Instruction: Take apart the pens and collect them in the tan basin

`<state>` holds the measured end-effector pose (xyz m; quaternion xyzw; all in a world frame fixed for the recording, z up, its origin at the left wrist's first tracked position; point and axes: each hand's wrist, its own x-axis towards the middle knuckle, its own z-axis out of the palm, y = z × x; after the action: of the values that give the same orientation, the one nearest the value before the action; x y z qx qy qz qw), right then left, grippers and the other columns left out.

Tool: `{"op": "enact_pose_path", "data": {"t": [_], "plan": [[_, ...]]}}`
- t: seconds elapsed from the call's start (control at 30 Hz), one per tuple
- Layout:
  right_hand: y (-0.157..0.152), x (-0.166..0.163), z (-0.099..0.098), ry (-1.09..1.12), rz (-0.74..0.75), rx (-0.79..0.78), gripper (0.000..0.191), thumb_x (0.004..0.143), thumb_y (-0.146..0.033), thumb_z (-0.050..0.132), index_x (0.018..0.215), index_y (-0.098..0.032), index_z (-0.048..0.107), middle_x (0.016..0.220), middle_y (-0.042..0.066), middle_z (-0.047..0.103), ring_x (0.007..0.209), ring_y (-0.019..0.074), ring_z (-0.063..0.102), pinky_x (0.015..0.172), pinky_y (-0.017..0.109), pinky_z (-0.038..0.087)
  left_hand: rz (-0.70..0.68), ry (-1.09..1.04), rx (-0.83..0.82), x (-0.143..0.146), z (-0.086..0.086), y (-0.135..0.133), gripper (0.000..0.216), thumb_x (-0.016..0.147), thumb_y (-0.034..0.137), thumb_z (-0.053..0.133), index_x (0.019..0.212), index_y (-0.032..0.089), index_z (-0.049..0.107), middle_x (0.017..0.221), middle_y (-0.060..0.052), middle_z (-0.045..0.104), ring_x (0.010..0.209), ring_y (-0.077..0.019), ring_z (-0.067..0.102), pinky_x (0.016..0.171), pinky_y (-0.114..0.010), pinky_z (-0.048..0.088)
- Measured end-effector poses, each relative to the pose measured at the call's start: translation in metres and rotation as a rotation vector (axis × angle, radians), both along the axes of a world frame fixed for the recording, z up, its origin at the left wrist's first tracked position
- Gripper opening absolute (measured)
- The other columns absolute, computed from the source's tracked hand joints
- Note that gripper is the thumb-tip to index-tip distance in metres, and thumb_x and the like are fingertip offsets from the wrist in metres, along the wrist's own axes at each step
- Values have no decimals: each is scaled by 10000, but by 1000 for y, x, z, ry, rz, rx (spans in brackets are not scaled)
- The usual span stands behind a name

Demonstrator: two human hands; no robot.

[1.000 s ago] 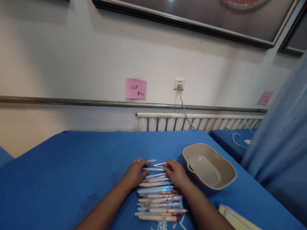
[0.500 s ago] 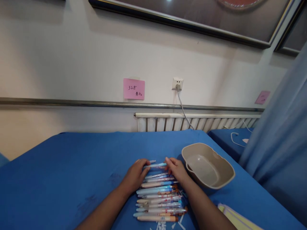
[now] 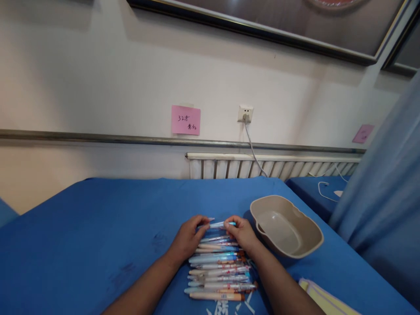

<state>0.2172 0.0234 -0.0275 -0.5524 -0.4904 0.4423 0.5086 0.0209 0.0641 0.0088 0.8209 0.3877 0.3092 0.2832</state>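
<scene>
A light blue and white pen (image 3: pixel 216 225) is held level between my two hands at the far end of a row of pens. My left hand (image 3: pixel 190 236) pinches its left end, and my right hand (image 3: pixel 241 232) grips its right end between thumb and fingers. Just beyond it shows the tip of another thin, pale piece (image 3: pixel 211 218). Below my hands several pens (image 3: pixel 218 272) lie side by side in blue, peach, white and clear colours. Small white scraps (image 3: pixel 222 307) lie in front of the nearest pen.
A beige basin (image 3: pixel 285 227) stands right of my right hand on the blue-covered table (image 3: pixel 98 236). A yellow pad or cloth (image 3: pixel 323 297) lies at the front right. A blue curtain (image 3: pixel 377 188) hangs at the right; a radiator (image 3: pixel 229 168) runs along the wall.
My right thumb and fingers have shifted on the pen, and its middle now shows between my hands. The view has moved slightly; the row of pens and the basin stay put.
</scene>
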Motion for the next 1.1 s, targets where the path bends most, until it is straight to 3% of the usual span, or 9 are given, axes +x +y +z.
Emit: {"op": "enact_pose_path", "data": {"t": [0.07, 0.23, 0.4, 0.57, 0.77, 0.9, 1.1], "plan": [[0, 0, 0, 6, 6, 3, 314, 677, -470, 608, 735, -162, 587, 518, -44, 519, 433, 79, 406, 425, 193, 298, 33, 10, -33, -1, -2, 1, 263, 871, 353, 408, 951, 201, 608, 848, -17, 669, 789, -177, 617, 726, -270, 462], [0, 0, 0, 26, 3, 1, 303, 674, -460, 613, 731, -164, 579, 534, -38, 537, 441, 79, 420, 430, 191, 296, -8, -42, 8, -1, -3, 1, 402, 786, 322, 558, 1162, 189, 511, 1026, -49, 643, 919, -189, 592, 833, -288, 443], [-2, -1, 2, 45, 13, -8, 317, 675, -474, 602, 741, -166, 571, 525, -43, 528, 438, 76, 407, 426, 189, 289, 65, -15, -81, -2, -1, 1, 341, 870, 361, 407, 1143, 186, 515, 745, -7, 653, 714, -175, 616, 699, -286, 467], [-3, -2, 3, 44, 0, 2, 326, 674, -488, 601, 728, -168, 564, 523, -47, 516, 442, 75, 403, 438, 190, 299, -12, -92, -38, -1, -1, 0, 441, 776, 314, 554, 1191, 186, 477, 990, -40, 637, 878, -180, 589, 817, -293, 453], [-3, -1, 2, -11, 14, 16, 300, 688, -460, 604, 751, -168, 607, 555, -33, 538, 480, 92, 435, 457, 196, 337, 11, -38, -83, -1, -2, 1, 340, 859, 349, 437, 1148, 188, 511, 767, 3, 629, 726, -160, 593, 710, -270, 461], [-3, -1, 3, -129, 13, 102, 278, 702, -397, 616, 859, -174, 674, 678, -6, 608, 598, 118, 496, 554, 212, 389, -16, -111, -56, 0, -2, -1, 331, 844, 327, 473, 1143, 188, 506, 850, -10, 646, 811, -159, 604, 795, -278, 455], [-5, -4, 1, -188, 13, 34, 226, 716, -358, 592, 788, -162, 679, 545, -41, 507, 513, 95, 406, 490, 194, 340, -23, -96, -14, 2, -1, -3, 368, 779, 296, 558, 1131, 190, 534, 965, -42, 655, 893, -182, 601, 844, -303, 453]]}}
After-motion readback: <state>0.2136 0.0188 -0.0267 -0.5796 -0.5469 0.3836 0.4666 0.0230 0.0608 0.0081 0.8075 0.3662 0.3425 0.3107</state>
